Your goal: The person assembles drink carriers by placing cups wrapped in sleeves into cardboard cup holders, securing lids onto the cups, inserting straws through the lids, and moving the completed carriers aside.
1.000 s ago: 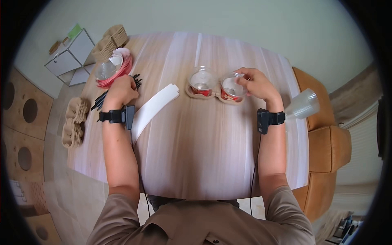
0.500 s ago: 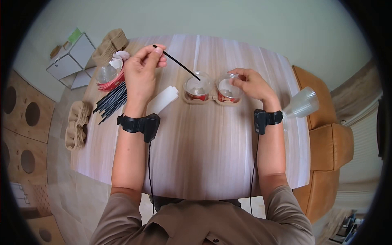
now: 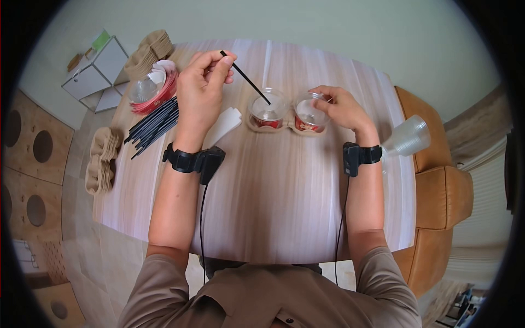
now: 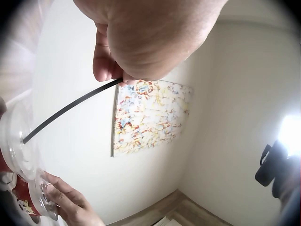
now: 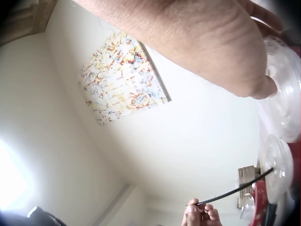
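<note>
Across the tabletop [image 3: 268,208], a molded carrier [image 3: 286,127] seats two lidded cups; straw bundle [image 3: 152,129] left of them. Right hand [image 3: 349,113] – grip narrow on right cup's rim [image 3: 299,97]. Left hand [image 3: 200,98] – grip pinching black straw [image 3: 247,80], lower tip at left cup's lid [image 3: 262,111].

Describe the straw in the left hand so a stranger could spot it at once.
On the wood-grain table, find the pulp cup carrier. The black straw slants down to the top of its left cup, pinched near its upper end by the left hand. The other black straws lie in a pile on the table.
</note>
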Demonstrator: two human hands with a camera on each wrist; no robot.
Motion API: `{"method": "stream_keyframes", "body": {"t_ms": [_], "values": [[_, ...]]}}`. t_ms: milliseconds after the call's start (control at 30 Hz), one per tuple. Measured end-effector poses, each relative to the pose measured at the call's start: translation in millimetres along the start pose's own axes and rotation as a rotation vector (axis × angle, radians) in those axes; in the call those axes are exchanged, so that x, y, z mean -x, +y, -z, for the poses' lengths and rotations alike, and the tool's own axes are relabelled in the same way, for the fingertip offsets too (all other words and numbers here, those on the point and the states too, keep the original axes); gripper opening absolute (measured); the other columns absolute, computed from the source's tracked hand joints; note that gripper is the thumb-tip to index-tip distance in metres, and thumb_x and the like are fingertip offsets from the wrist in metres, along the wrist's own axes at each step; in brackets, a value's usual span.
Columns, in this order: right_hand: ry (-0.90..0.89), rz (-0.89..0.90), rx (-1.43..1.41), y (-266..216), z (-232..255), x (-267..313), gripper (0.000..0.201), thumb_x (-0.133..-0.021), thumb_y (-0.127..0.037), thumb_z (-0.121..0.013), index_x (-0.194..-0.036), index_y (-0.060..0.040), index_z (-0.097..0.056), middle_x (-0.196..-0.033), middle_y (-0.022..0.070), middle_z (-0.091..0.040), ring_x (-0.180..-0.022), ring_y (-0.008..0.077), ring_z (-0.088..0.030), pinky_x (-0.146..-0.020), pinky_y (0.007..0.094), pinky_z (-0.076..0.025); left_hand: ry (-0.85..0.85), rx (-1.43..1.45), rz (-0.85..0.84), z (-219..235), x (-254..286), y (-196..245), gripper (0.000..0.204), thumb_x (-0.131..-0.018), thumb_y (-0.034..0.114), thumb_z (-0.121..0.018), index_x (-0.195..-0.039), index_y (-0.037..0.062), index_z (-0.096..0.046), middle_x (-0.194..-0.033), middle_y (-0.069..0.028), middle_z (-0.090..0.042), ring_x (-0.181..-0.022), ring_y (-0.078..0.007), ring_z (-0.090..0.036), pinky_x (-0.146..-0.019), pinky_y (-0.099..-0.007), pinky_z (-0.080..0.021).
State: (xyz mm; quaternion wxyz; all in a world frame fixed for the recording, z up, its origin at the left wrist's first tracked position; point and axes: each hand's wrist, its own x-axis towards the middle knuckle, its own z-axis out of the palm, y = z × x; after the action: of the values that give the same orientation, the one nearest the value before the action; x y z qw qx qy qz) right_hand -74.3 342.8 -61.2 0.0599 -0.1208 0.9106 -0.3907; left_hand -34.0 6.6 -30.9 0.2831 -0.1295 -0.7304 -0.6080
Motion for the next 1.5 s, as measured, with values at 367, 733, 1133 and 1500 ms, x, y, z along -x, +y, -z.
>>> {"method": "stream_keyframes", "body": {"t_ms": [367,733,1133,1500], "values": [[-0.001,0.006,0.03,1,-1,-1,0.042,-0.106,-0.024,-0.074,-0.142,-0.0032,-0.077,-0.11,0.0101,-0.078,-0.096,0.0204,-0.067,-0.091,0.0371,-0.057,-0.047,-0.02,-0.032,-14,8,0,0.019,-0.109,0.012,-0.077,-0.114,-0.006,-0.08,-0.1,-0.0055,-0.074,-0.081,-0.0101,-0.072,-0.076,-0.0256,-0.058],[0.016,-0.017,0.047,-5,-2,1,0.044,-0.106,-0.027,-0.074,-0.144,-0.0049,-0.078,-0.105,0.0085,-0.075,-0.094,0.019,-0.064,-0.09,0.0356,-0.055,-0.098,0.041,-0.006,-28,15,-19,0.018,-0.11,0.012,-0.077,-0.114,-0.0056,-0.081,-0.097,-0.0032,-0.072,-0.081,-0.0077,-0.067,-0.077,-0.0243,-0.055],[0.013,-0.033,0.067,-9,-1,1,0.048,-0.104,-0.03,-0.074,-0.141,-0.0008,-0.077,-0.114,0.0176,-0.08,-0.103,0.028,-0.073,-0.096,0.0413,-0.058,-0.155,0.067,0.062,-34,19,-34,0.018,-0.111,0.01,-0.075,-0.112,-0.0076,-0.08,-0.098,-0.003,-0.071,-0.081,-0.0076,-0.066,-0.076,-0.0246,-0.055],[0.028,0.017,0.059,2,-3,-2,0.047,-0.104,-0.029,-0.074,-0.143,-0.0029,-0.076,-0.111,0.0149,-0.079,-0.097,0.0245,-0.07,-0.092,0.0396,-0.057,-0.155,0.093,0.062,-40,23,-52,0.019,-0.109,0.011,-0.078,-0.11,-0.0077,-0.077,-0.1,-0.0037,-0.074,-0.084,-0.0096,-0.073,-0.075,-0.0257,-0.059]]}}
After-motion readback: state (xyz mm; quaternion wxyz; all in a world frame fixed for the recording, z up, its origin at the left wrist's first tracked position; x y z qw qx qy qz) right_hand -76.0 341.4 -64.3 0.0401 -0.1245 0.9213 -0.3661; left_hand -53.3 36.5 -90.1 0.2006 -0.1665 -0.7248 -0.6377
